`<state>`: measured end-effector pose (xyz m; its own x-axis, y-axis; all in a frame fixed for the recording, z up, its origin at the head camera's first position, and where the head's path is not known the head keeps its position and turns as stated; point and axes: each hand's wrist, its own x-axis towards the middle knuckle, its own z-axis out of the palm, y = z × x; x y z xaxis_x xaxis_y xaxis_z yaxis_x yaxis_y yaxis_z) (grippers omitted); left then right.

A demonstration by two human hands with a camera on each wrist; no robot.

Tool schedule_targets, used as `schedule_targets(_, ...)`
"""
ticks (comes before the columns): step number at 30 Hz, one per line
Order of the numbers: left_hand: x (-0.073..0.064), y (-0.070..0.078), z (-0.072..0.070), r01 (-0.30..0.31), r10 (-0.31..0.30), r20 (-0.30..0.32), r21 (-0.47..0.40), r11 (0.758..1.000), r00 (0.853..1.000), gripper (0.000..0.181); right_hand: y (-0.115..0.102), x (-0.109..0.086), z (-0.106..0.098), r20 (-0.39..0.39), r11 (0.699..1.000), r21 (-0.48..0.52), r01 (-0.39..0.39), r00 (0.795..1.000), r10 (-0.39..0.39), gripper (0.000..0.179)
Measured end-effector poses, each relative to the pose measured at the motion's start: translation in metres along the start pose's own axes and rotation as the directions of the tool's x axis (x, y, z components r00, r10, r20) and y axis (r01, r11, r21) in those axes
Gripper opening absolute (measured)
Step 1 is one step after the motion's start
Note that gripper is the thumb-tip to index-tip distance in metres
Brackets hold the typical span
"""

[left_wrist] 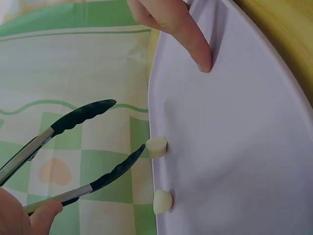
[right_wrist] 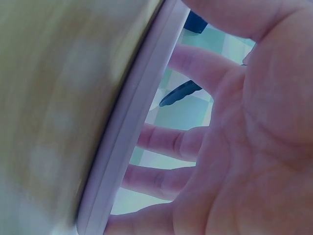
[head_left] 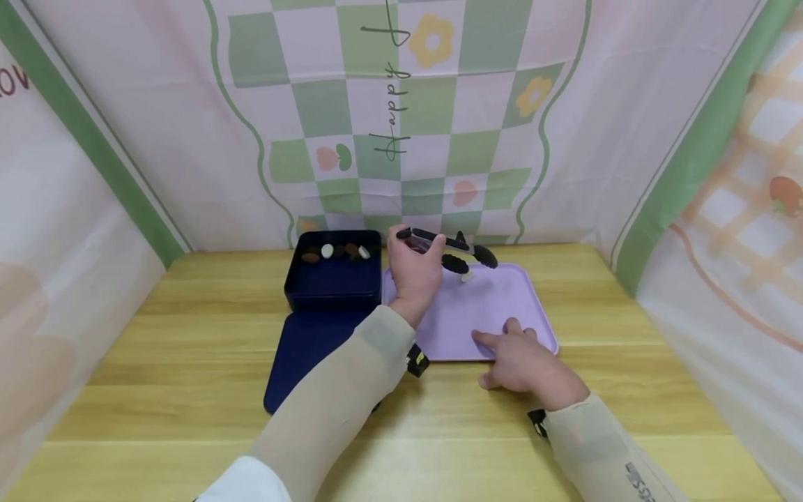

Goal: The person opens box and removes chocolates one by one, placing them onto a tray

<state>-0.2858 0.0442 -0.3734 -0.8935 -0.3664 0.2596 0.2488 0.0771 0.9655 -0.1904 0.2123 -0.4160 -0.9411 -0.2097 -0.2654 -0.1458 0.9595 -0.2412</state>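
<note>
My left hand (head_left: pixel 416 272) grips black-tipped metal tongs (head_left: pixel 439 241) above the far left part of a lilac tray (head_left: pixel 464 314). The tongs' arms are spread apart with nothing between them. In the left wrist view, one tip is beside a small whitish piece (left_wrist: pixel 156 147) at the tray's edge; contact is unclear. A second whitish piece (left_wrist: pixel 163 201) lies farther along that edge. My right hand (head_left: pixel 523 362) rests at the tray's near right side, fingers extended over it. The right wrist view shows its palm and spread fingers beside the tray rim (right_wrist: pixel 129 122).
A dark blue box (head_left: pixel 332 287) stands left of the tray, holding several brown, dark and white pieces (head_left: pixel 327 251) towards its back. Its flat dark blue lid (head_left: pixel 307 355) lies in front. Printed cloth (head_left: pixel 370 111) hangs behind the wooden table (head_left: pixel 169 362) and at both sides.
</note>
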Motion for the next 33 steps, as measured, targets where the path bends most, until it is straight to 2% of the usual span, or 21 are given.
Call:
schedule_targets(4, 0.006, -0.001, -0.003, -0.02, 0.021, 0.01, -0.073, 0.997, 1.0, 0.043, -0.001, 0.001, -0.001, 0.002, 1.0, 0.002, -0.002, 1.0, 0.002, 0.081)
schedule_targets(8, 0.018, 0.001, -0.013, -0.046, 0.05, 0.02, -0.147, 0.988, 0.999, 0.042, 0.0, 0.002, 0.0, 0.001, 1.0, 0.004, 0.005, 1.0, -0.005, 0.081)
schedule_targets(14, 0.042, 0.02, -0.037, -0.07, 0.071, 0.002, -0.119, 0.99, 0.997, 0.042, 0.001, 0.003, 0.002, 0.005, 1.0, 0.011, 0.0, 1.0, 0.0, 0.081)
schedule_targets(16, 0.052, 0.028, -0.049, -0.088, 0.088, -0.004, -0.096, 0.992, 0.996, 0.042, 0.0, 0.003, 0.002, 0.005, 1.0, 0.013, 0.003, 1.0, -0.003, 0.081)
schedule_targets(19, 0.068, 0.038, -0.069, -0.149, 0.149, 0.009, -0.041, 0.988, 0.989, 0.044, 0.0, 0.002, 0.0, 0.007, 1.0, 0.018, 0.005, 1.0, -0.005, 0.081)
schedule_targets(22, 0.082, 0.046, -0.092, -0.232, 0.231, 0.015, 0.025, 0.973, 0.973, 0.045, -0.001, 0.0, -0.001, 0.007, 1.0, 0.023, 0.008, 1.0, -0.008, 0.081)
schedule_targets(25, 0.095, 0.051, -0.114, -0.283, 0.282, 0.021, 0.079, 0.956, 0.959, 0.045, -0.002, -0.002, -0.002, 0.002, 1.0, 0.025, 0.013, 1.0, -0.013, 0.081)
schedule_targets(29, 0.105, 0.053, -0.137, -0.297, 0.293, 0.048, 0.187, 0.937, 0.955, 0.045, -0.001, -0.002, -0.002, -0.007, 1.0, 0.024, 0.018, 1.0, -0.018, 0.081)
schedule_targets(33, 0.111, 0.047, -0.152, -0.271, 0.261, 0.074, 0.303, 0.914, 0.963, 0.048, -0.001, -0.001, -0.002, -0.008, 0.999, 0.022, 0.023, 1.0, -0.023, 0.081)
